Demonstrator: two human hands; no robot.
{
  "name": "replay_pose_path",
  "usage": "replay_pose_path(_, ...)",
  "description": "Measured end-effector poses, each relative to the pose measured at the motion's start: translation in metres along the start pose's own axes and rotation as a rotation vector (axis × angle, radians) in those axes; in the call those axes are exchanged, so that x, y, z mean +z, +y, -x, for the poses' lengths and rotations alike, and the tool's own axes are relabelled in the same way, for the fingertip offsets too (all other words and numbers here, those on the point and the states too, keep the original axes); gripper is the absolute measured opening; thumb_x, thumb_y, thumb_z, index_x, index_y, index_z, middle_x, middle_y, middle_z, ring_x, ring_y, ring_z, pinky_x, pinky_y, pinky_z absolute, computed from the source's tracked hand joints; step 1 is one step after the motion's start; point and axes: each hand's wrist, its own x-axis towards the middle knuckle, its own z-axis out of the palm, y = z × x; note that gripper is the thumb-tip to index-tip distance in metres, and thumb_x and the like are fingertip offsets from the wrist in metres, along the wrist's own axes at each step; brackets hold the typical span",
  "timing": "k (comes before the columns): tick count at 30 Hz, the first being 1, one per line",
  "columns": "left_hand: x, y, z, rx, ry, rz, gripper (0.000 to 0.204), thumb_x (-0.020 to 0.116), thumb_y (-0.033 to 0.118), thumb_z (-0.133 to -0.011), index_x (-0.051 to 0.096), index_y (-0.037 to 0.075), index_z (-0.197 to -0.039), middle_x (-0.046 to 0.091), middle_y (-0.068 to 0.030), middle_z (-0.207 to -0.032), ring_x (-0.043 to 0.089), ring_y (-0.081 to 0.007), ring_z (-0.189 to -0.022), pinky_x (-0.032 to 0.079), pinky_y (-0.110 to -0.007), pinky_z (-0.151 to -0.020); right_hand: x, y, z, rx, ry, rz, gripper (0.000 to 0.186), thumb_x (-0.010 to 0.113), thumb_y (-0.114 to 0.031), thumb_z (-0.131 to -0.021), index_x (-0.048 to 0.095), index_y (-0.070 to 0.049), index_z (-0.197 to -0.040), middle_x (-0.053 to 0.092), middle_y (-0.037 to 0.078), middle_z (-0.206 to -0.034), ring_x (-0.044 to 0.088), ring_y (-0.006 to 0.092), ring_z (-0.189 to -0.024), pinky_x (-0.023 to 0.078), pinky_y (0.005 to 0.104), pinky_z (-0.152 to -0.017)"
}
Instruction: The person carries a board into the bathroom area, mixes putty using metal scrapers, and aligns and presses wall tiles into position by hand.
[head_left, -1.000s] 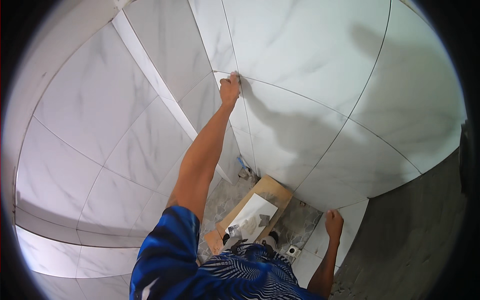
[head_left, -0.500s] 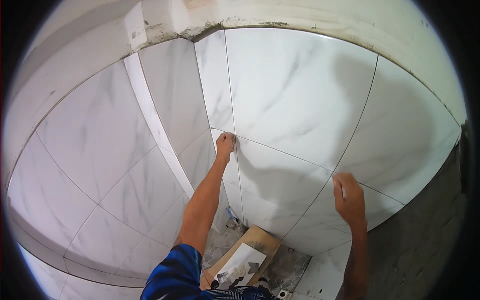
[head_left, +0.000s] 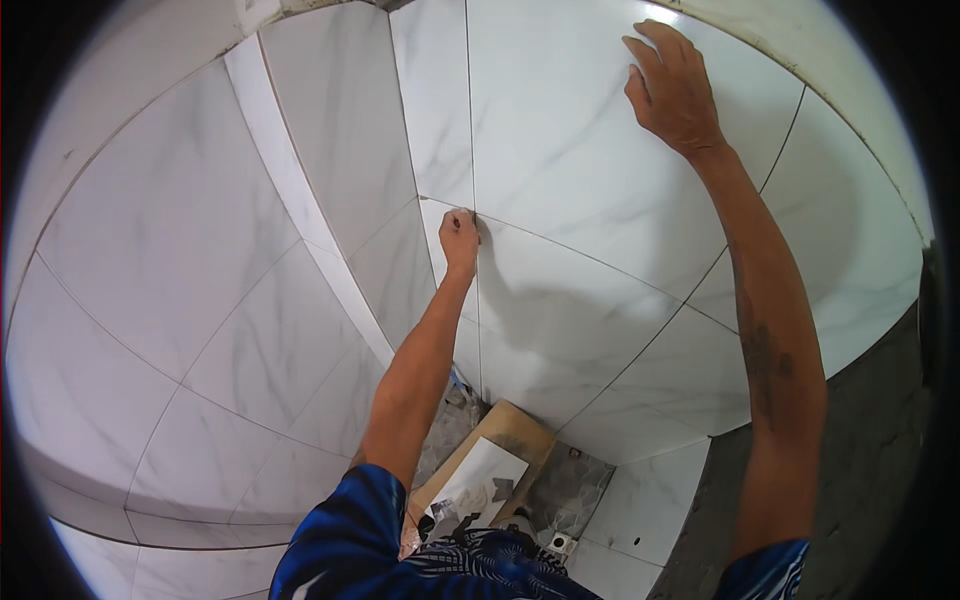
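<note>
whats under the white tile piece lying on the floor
A brown board lies under the white tile piece, on rough grey floor. The tile covers the board's middle, and the person's clothing hides its near end.

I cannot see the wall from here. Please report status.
Left hand closed at white marble tile joint. Right hand open, flat on upper wall tile. Nothing between.

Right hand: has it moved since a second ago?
Yes. The right hand has gone up from low beside the board on the floor to the upper wall tile, palm flat. The left hand stays at the tile joint.
</note>
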Motion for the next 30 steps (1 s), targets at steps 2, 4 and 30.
replay_pose_path(2,0.009,0.001,-0.005,0.01,0.024,0.0,0.025,0.05,0.024,-0.094,0.048,0.004,-0.079,0.045,-0.0002,-0.059,0.041,-0.0079,-0.046,0.036,-0.024,-0.041,0.008,0.003,0.002,-0.018,0.017,0.037,0.034,0.058,-0.009,-0.08,0.055,-0.004,-0.114,0.05,0.011,-0.122,0.048,0.0269,-0.114,0.039,0.0387,-0.095)
replay_pose_path(4,0.019,0.011,-0.018,0.04,0.035,0.009,0.026,0.05,0.025,-0.094,0.048,0.004,-0.079,0.045,-0.0002,-0.059,0.041,-0.0078,-0.046,0.036,-0.024,-0.042,0.014,0.012,-0.004,-0.008,0.035,0.083,0.039,0.058,-0.009,-0.079,0.052,-0.005,-0.118,0.048,0.011,-0.125,0.046,0.027,-0.116,0.037,0.0397,-0.096)
replay_pose_path(30,-0.012,0.009,0.003,-0.291,-0.188,0.03,0.016,0.057,0.017,-0.087,0.057,0.007,-0.075,0.048,0.0037,-0.058,0.041,-0.0043,-0.048,0.032,-0.019,-0.043,0.01,0.012,0.018,0.003,-0.018,0.141,0.036,0.06,-0.014,-0.072,0.057,-0.004,-0.107,0.047,0.01,-0.121,0.04,0.0239,-0.12,0.034,0.0371,-0.098)
